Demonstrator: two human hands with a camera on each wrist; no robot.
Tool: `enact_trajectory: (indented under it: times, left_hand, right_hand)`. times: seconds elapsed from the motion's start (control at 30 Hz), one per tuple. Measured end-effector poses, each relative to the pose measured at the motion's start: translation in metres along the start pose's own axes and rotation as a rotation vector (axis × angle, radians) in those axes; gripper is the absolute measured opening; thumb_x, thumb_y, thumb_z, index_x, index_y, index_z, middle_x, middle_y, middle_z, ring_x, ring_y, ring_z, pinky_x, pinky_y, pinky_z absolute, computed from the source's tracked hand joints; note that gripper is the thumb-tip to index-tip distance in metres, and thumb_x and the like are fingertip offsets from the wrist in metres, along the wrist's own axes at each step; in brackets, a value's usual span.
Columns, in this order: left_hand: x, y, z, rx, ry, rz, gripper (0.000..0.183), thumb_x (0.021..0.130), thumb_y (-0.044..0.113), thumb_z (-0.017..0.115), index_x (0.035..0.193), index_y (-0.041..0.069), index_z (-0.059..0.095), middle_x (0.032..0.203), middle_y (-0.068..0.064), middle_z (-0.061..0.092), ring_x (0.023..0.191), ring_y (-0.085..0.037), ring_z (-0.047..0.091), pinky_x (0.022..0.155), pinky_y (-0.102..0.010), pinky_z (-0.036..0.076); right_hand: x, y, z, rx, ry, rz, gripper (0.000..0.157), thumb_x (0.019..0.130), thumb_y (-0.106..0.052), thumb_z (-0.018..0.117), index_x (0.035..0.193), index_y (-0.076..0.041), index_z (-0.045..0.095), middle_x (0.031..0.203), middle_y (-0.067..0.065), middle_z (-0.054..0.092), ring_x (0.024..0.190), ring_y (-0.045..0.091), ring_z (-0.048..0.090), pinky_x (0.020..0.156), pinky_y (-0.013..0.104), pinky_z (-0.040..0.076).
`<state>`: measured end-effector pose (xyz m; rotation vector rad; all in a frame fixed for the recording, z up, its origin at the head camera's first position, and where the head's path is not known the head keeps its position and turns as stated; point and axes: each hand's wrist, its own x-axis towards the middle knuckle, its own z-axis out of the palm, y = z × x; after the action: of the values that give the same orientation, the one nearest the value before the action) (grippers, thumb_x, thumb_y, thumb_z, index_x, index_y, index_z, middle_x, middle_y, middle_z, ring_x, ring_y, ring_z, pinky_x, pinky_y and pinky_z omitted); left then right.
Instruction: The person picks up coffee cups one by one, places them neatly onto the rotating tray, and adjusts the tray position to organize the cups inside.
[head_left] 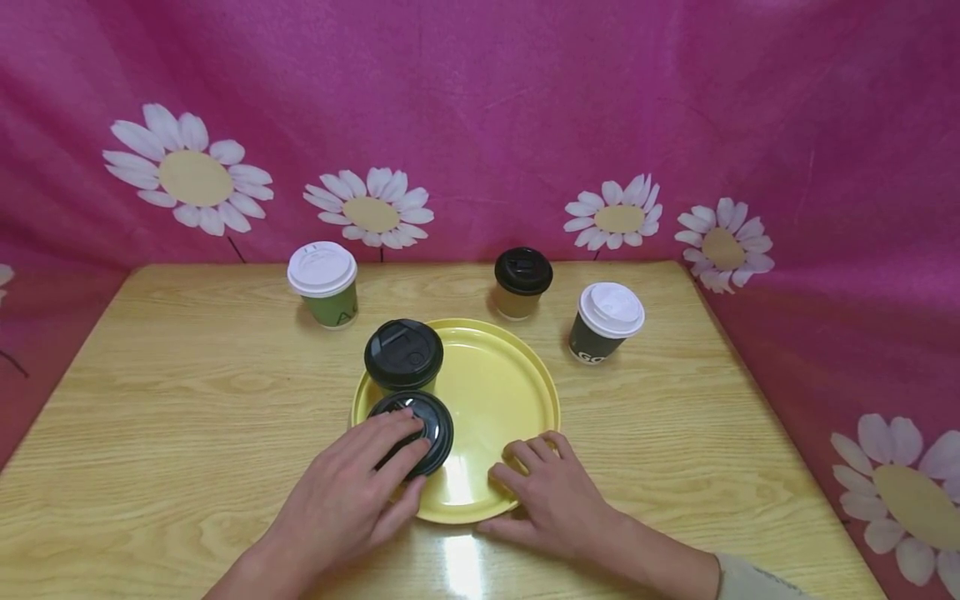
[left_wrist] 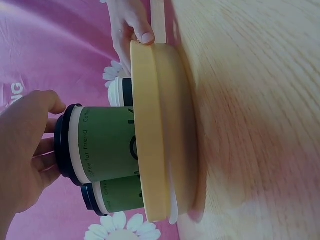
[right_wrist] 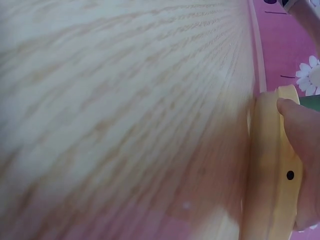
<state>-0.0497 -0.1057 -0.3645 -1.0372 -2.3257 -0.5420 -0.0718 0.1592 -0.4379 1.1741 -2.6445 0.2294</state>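
gripping the cup point(left_wrist: 107, 150) by its lid point(head_left: 441, 442) at the tray's point(head_left: 498, 392) 8 o'clock, left hand point(head_left: 348, 479) likely spares crushable paper; right hand point(head_left: 558, 496) pinches rim point(head_left: 472, 520) at 5.

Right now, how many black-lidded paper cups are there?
3: front cup under the left hand and middle cup behind, both on the yellow tray; back cup beyond it on the table.

Upright green cup point(left_wrist: 107, 142) with black lid point(left_wrist: 63, 145), left side of round yellow tray point(head_left: 510, 392)

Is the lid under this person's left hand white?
No, the left hand is on a black lid that tops a green cup.
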Motion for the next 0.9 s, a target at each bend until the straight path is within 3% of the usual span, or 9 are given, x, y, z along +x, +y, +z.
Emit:
enact_trajectory:
  times: [0.47, 0.63, 0.9]
  left_hand:
    - [0.000, -0.001, -0.001, 0.014, -0.043, -0.042, 0.033, 0.088, 0.029, 0.048, 0.101, 0.004, 0.065, 0.115, -0.011, 0.056, 0.114, -0.025, 0.048, 0.096, -0.040, 0.040]
    - [0.000, -0.002, 0.000, 0.001, -0.012, -0.040, 0.034, 0.089, 0.030, 0.047, 0.100, 0.004, 0.065, 0.113, -0.011, 0.057, 0.113, -0.024, 0.050, 0.093, -0.039, 0.042]
    - [0.000, -0.006, 0.000, -0.021, 0.007, -0.029, 0.033, 0.089, 0.029, 0.047, 0.099, 0.003, 0.065, 0.112, -0.011, 0.058, 0.111, -0.025, 0.051, 0.092, -0.039, 0.043]
  right_hand:
    - [0.000, -0.007, 0.001, -0.012, 0.023, 0.021, 0.050, 0.076, -0.071, 0.049, 0.087, -0.022, 0.054, 0.091, -0.002, 0.047, 0.082, 0.019, 0.047, 0.085, 0.042, 0.033]
    - [0.000, -0.009, 0.001, -0.010, 0.001, 0.040, 0.050, 0.076, -0.071, 0.048, 0.087, -0.023, 0.053, 0.091, -0.003, 0.045, 0.084, 0.019, 0.047, 0.087, 0.042, 0.032]
    - [0.000, -0.012, 0.003, 0.010, 0.040, 0.040, 0.050, 0.075, -0.070, 0.051, 0.083, -0.021, 0.052, 0.088, -0.001, 0.046, 0.082, 0.020, 0.047, 0.085, 0.044, 0.033]
